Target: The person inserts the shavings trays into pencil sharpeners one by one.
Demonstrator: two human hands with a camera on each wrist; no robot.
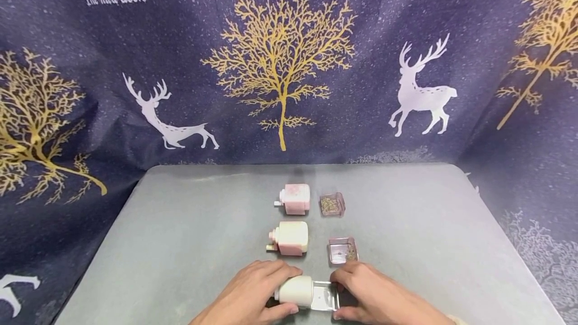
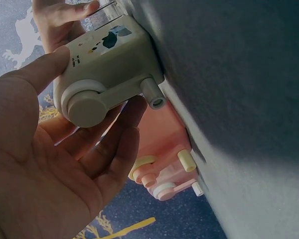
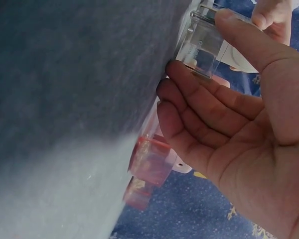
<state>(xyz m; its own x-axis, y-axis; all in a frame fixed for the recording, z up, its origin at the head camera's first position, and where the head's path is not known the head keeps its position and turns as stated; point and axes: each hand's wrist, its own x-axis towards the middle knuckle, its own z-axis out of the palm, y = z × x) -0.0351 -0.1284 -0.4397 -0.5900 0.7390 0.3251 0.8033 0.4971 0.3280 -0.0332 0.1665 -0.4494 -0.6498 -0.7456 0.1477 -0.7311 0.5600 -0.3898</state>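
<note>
My left hand (image 1: 259,290) grips a cream hand-crank pencil sharpener (image 1: 295,291) by its sides, near the front of the table. In the left wrist view its crank (image 2: 152,94) faces the palm, and a dark printed picture marks one side. At the sharpener's right end a clear drawer (image 1: 324,299) sticks out. My right hand (image 1: 370,290) pinches that drawer between thumb and fingers. The right wrist view shows the transparent drawer wall (image 3: 202,52) close up, meeting the cream body. How far the drawer sits inside the body is hidden.
Behind stand a cream-and-pink sharpener (image 1: 292,238) and a pink sharpener (image 1: 296,198), cranks to the left. Right of them lie two pinkish clear drawers, the nearer drawer (image 1: 335,251) and the farther drawer (image 1: 328,205), both holding shavings. A grey table (image 1: 180,234) meets a dark patterned cloth (image 1: 334,139).
</note>
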